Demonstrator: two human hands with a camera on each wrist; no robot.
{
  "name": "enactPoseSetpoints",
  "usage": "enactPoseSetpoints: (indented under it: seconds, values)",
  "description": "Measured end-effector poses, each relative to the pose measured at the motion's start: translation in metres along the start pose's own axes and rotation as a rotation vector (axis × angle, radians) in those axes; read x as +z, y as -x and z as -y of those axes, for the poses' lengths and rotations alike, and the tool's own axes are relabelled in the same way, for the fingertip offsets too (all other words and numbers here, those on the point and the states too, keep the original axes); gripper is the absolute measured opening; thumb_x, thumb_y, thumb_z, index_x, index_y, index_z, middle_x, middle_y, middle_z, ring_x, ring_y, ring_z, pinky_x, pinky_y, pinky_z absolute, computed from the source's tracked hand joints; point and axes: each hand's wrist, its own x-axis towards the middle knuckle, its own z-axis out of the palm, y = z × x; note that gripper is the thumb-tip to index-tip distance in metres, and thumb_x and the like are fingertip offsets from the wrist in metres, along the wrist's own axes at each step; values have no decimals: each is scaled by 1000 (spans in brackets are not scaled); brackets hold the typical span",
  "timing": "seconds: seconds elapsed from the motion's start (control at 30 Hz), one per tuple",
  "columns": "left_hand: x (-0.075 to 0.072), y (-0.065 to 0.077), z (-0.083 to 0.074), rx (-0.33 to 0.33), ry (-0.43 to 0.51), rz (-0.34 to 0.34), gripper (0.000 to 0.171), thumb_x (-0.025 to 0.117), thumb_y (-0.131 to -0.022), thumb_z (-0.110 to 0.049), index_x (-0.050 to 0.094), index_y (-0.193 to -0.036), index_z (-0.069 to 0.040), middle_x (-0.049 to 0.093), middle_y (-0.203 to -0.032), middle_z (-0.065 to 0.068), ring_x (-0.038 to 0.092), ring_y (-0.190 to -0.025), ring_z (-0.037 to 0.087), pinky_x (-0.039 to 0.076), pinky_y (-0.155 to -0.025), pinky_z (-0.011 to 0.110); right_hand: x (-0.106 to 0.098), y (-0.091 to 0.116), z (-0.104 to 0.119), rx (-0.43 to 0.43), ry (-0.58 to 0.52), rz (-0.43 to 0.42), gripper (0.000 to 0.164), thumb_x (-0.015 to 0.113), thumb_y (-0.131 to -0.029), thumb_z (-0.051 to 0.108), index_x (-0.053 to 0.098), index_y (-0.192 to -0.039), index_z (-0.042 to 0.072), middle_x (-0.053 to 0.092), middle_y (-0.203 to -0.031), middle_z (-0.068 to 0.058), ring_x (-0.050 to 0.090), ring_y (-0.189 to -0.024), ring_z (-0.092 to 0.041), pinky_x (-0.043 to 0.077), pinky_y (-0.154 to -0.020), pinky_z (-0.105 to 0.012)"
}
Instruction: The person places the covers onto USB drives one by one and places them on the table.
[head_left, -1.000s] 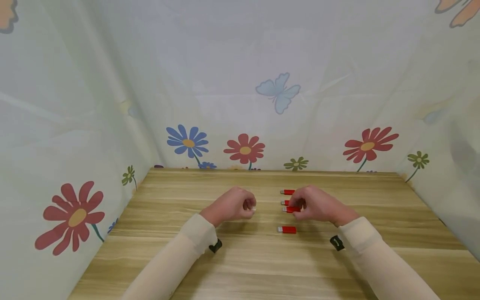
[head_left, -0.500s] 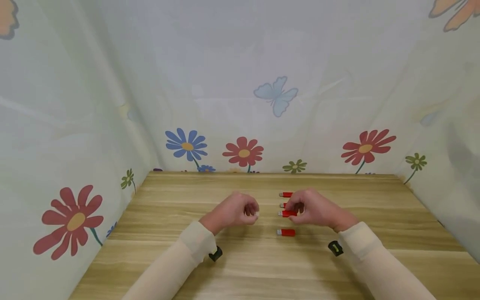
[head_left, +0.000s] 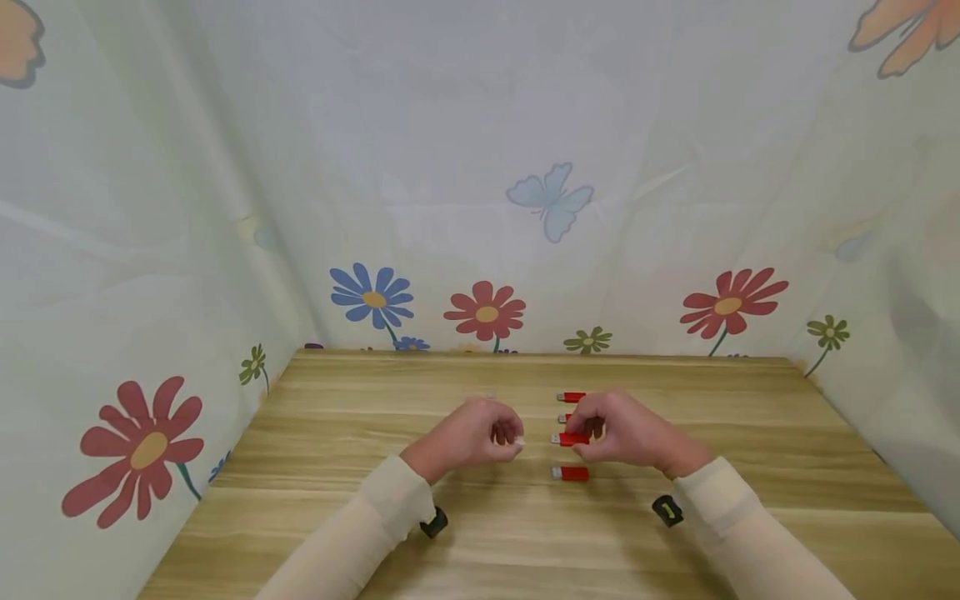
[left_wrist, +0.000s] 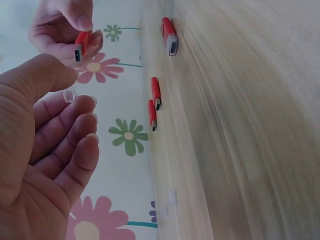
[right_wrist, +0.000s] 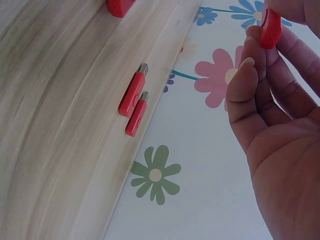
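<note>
My left hand [head_left: 480, 433] pinches a small clear plastic cap [left_wrist: 69, 95] between thumb and forefinger. Opposite it, my right hand [head_left: 630, 432] holds a red USB stick [left_wrist: 84, 42] raised over the table, its bare metal plug pointing at the cap. A narrow gap separates plug and cap. On the table below lies another red USB stick [head_left: 574, 474], with a clear cap over its plug. Two more, a far USB stick [head_left: 573, 397] and a USB stick [right_wrist: 132, 94] partly hidden behind my right hand in the head view, lie with plugs uncovered.
Loose clear caps [left_wrist: 172, 197] lie on the wood-grain table [head_left: 360, 383] beyond my left hand, faint in the head view. A white curtain [head_left: 420, 208] printed with flowers and butterflies encloses the table's back and sides.
My hands have come nearer each other: the left has shifted right with the cap, the right has shifted left with the USB stick. The head view has tilted up slightly.
</note>
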Motion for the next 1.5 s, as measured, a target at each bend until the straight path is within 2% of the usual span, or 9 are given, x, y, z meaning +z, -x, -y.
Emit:
enactPoseSetpoints:
  seconds: [0.5, 0.87, 1.03, 1.5]
  values:
    - [3, 2, -6, 19, -35, -17, 4, 77, -91, -24, 74, -92, -21, 67, -81, -14, 59, -76, 2, 52, -73, 15, 6, -1, 1, -47, 10, -24, 15, 82, -84, 12, 78, -92, 25, 71, -88, 13, 68, -76, -22, 59, -70, -28]
    - [6, -4, -8, 50, -22, -17, 4, 77, -91, -21, 75, -93, -19, 68, -82, -13, 60, -76, 1, 53, -74, 15, 7, -3, -1, -54, 19, -21, 16, 82, -84, 15, 78, -93, 27, 71, -89, 14, 64, -75, -8, 61, -71, -32]
    - [8, -8, -8, 66, -35, -18, 4, 77, -92, -23, 74, -93, -20, 68, -82, -14, 59, -76, 0, 52, -73, 14, 7, -3, 2, -48, 20, -22, 17, 81, -84, 11, 78, -93, 25, 71, -89, 13, 65, -75, -9, 60, -71, -31]
    - [9, -10, -13, 107, -51, -17, 11, 76, -92, -22, 77, -100, -14, 71, -85, -10, 61, -77, 1, 52, -74, 13, 7, -4, 4, -57, 25, -16, 17, 81, -84, 11, 78, -93, 25, 71, -88, 13, 66, -75, -14, 60, -70, -31]
